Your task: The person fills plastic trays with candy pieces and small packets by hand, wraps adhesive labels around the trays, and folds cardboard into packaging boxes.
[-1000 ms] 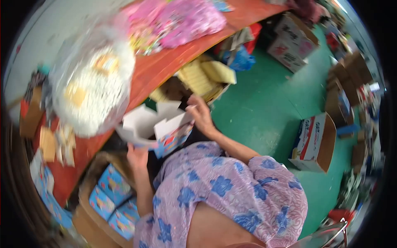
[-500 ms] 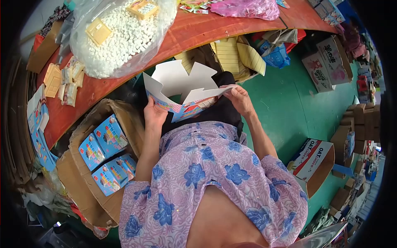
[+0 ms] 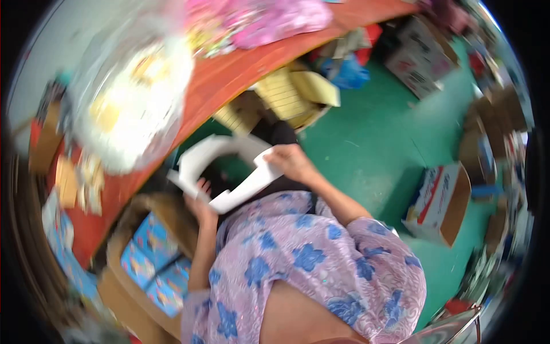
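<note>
A cardboard box sleeve (image 3: 246,187), its white inside showing, is opened into a ring above my lap. My right hand (image 3: 293,164) pinches its right-hand edge. At the near left edge, my left hand (image 3: 201,205) grips it, with fingertips showing inside the ring. Motion blurs the sleeve, and its printed outer side is hidden. Beside my left forearm stands a brown carton (image 3: 129,215) holding several blue printed boxes (image 3: 153,239).
The red table (image 3: 223,71) carries a clear bag of white pieces (image 3: 129,123), small packets (image 3: 90,183) and a pink bag (image 3: 286,23). A yellow-lined box (image 3: 281,94) sits under its edge. On the green floor (image 3: 366,137) stands a white-and-red carton (image 3: 432,200).
The box sleeve has tilted and turned, so its printed outside no longer shows. Both hands still hold it and are lower in view. The whole view has rotated and shifted.
</note>
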`<state>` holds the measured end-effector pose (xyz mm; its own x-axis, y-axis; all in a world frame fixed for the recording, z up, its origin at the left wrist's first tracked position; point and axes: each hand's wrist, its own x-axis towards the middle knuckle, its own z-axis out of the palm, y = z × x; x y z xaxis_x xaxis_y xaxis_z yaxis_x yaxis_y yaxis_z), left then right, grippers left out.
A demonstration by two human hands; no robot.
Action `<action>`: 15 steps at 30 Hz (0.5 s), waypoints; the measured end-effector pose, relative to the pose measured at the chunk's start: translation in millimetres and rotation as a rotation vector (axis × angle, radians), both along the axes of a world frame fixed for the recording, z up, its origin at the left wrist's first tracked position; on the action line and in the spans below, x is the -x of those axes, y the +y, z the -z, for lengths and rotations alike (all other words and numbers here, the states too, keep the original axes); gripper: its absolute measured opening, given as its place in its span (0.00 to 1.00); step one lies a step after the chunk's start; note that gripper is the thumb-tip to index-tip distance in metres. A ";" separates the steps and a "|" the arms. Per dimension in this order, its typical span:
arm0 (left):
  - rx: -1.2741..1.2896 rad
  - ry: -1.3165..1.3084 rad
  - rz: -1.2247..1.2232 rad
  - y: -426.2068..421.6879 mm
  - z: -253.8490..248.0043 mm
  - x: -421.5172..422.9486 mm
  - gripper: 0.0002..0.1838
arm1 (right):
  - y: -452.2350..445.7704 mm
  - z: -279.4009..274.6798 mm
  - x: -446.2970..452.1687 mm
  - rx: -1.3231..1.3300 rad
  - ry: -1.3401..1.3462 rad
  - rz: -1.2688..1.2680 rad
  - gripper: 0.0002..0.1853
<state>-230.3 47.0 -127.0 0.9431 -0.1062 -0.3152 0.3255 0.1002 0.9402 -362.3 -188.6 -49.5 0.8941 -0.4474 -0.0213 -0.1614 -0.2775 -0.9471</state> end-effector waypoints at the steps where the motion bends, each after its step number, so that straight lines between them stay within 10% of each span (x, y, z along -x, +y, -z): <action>1: -0.134 -0.075 -0.017 6.7 -4.9 7.9 0.17 | -1.1 -10.1 0.3 -0.010 0.025 0.020 0.13; 11: 0.076 0.184 0.648 34.2 -97.2 33.9 0.27 | 5.1 -23.2 -38.6 0.190 0.143 -0.012 0.15; 15: -0.108 0.181 0.407 9.2 -106.3 49.5 0.32 | 9.7 -21.2 -43.4 0.232 0.157 -0.036 0.15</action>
<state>-279.8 56.2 -20.7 0.7600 -0.4142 -0.5009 0.4782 -0.1655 0.8625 -318.9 -179.0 -28.2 0.9032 -0.4247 -0.0614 -0.2874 -0.4924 -0.8215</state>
